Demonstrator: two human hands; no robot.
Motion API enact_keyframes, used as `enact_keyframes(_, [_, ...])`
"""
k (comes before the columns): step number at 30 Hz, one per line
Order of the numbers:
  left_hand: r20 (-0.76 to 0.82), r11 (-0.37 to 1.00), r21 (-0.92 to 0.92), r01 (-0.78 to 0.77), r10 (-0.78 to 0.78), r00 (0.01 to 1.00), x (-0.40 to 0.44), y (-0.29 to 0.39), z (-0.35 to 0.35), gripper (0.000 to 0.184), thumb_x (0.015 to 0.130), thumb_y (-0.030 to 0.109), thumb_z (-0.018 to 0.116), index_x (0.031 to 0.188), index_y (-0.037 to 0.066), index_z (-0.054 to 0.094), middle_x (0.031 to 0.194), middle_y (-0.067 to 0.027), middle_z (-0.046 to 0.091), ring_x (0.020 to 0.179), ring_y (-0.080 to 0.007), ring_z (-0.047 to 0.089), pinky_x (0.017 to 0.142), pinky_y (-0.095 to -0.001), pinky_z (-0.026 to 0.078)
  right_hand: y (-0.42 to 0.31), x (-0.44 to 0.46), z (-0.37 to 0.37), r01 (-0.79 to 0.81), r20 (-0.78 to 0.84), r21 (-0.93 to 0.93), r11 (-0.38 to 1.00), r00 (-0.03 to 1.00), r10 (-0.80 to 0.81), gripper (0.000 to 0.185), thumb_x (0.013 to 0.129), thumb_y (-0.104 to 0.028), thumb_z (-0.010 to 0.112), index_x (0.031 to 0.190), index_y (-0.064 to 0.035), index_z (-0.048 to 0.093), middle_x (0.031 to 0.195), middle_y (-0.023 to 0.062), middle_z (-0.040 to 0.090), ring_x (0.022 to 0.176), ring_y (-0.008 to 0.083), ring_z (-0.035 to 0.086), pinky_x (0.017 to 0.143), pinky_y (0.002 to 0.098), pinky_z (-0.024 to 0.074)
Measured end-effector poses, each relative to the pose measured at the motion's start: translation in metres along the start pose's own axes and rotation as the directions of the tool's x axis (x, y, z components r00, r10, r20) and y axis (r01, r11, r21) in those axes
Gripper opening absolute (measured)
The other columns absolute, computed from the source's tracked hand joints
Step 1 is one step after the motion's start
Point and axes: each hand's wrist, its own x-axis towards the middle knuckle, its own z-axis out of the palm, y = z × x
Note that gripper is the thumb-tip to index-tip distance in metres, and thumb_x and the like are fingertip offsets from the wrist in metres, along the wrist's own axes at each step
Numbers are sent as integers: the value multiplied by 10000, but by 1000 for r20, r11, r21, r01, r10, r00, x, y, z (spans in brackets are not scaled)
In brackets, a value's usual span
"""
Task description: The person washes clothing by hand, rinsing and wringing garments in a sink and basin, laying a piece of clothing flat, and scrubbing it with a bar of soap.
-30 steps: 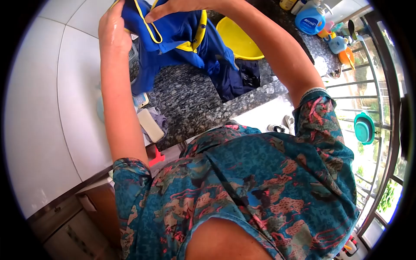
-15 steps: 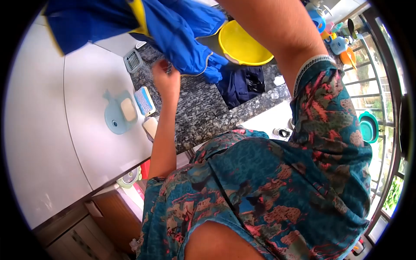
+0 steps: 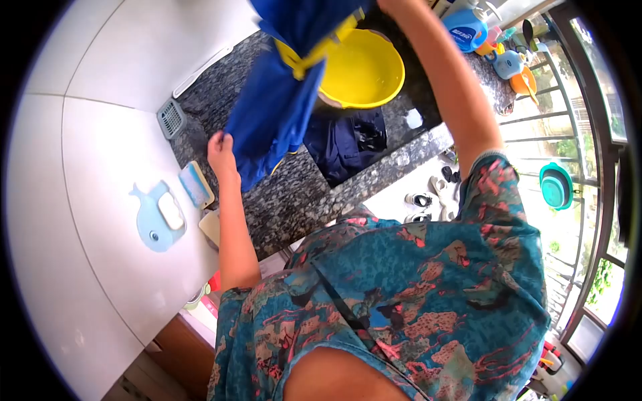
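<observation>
A blue garment [image 3: 274, 107] with yellow trim hangs over the dark granite counter [image 3: 281, 207], its upper part cut off by the frame's top edge. My left hand [image 3: 223, 155] pinches its lower left edge. My right hand is mostly beyond the top edge, near the garment's upper part; its fingers are hidden. To the right of the garment stands a yellow basin [image 3: 366, 70]. Below the basin, a dark navy cloth [image 3: 344, 146] lies on the counter.
A blue whale-shaped holder [image 3: 155, 224] with white soap is on the tiled wall. Near it are a sponge [image 3: 196, 185] and a grey basket [image 3: 172, 119]. Bottles [image 3: 466, 28] stand at the back right, beside a barred window. Shoes [image 3: 419, 200] show below the counter.
The garment has swung right and now hangs lower, over the counter. My left hand has moved left and down and has its edge. My right forearm has shifted up toward the top edge.
</observation>
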Motion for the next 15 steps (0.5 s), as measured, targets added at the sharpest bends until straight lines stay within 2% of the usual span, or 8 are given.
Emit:
enact_keyframes(1, [11, 998, -1, 57, -57, 998, -1, -17, 6, 301, 886, 117, 638, 1159, -6, 608, 1069, -99, 641, 994, -177, 587, 886, -306, 457, 82, 12, -28, 25, -8, -390, 920, 999, -31, 209, 871, -181, 662, 953, 9, 688, 707, 40, 625, 599, 130, 563, 531, 277, 461])
enact_keyframes(2, [46, 986, 87, 140, -145, 988, 6, -50, 8, 274, 866, 124, 653, 1117, 13, 638, 1034, -78, 640, 951, -171, 587, 859, -301, 459, 123, -3, -32, 216, 7, -645, 733, 961, -277, 295, 825, -295, 675, 976, -41, 685, 823, 181, 688, 732, 301, 678, 695, 346, 526])
enact_keyframes(3, [91, 988, 128, 87, -99, 991, -1, -58, 13, 265, 847, 121, 668, 1099, 38, 657, 1011, -65, 638, 942, -166, 582, 847, -296, 459, 139, -26, -48, 1, 31, -740, 673, 999, 31, 324, 809, -327, 680, 948, -34, 685, 831, 213, 673, 765, 361, 668, 697, 381, 524])
enact_keyframes(6, [143, 980, 160, 121, -144, 979, -22, -56, 29, 220, 853, 115, 660, 1059, 40, 672, 967, -62, 644, 842, -143, 598, 779, -278, 476, 263, -58, -76, -57, -42, -786, 616, 998, 38, 319, 834, -340, 637, 942, -43, 683, 854, 216, 664, 824, 392, 643, 718, 445, 497])
enact_keyframes(7, [176, 980, 127, 152, -173, 969, -31, -46, 32, 203, 858, 113, 655, 1045, 37, 676, 949, -55, 646, 801, -132, 604, 754, -269, 481, 268, -62, -80, -251, -132, -816, 521, 958, 254, 342, 833, -342, 596, 1055, -104, 701, 1007, 194, 678, 941, 388, 641, 839, 443, 506])
enact_keyframes(12, [243, 963, 263, 55, -121, 962, -45, -53, 39, 131, 886, 113, 646, 986, 40, 691, 903, -31, 673, 746, -103, 610, 691, -242, 485, 308, -91, -76, -547, -413, -687, 478, 835, 363, 719, 750, -625, 643, 1226, -94, 557, 1056, 230, 671, 991, 390, 641, 853, 446, 505])
enact_keyframes(14, [242, 968, 251, 28, -91, 966, -46, -61, 42, 127, 889, 118, 649, 978, 38, 692, 900, -33, 672, 748, -97, 608, 698, -240, 485, 317, -112, -47, -508, -296, -754, 417, 829, 474, 601, 824, -553, 601, 1201, -84, 587, 1059, 231, 666, 1013, 404, 628, 885, 476, 490])
enact_keyframes(15, [243, 970, 242, 14, -75, 967, -47, -65, 45, 125, 890, 120, 651, 974, 37, 692, 899, -33, 672, 750, -94, 606, 702, -238, 485, 348, -129, -40, -326, -146, -795, 511, 921, 362, 467, 854, -446, 579, 1182, -114, 610, 1058, 216, 669, 998, 399, 635, 871, 476, 497])
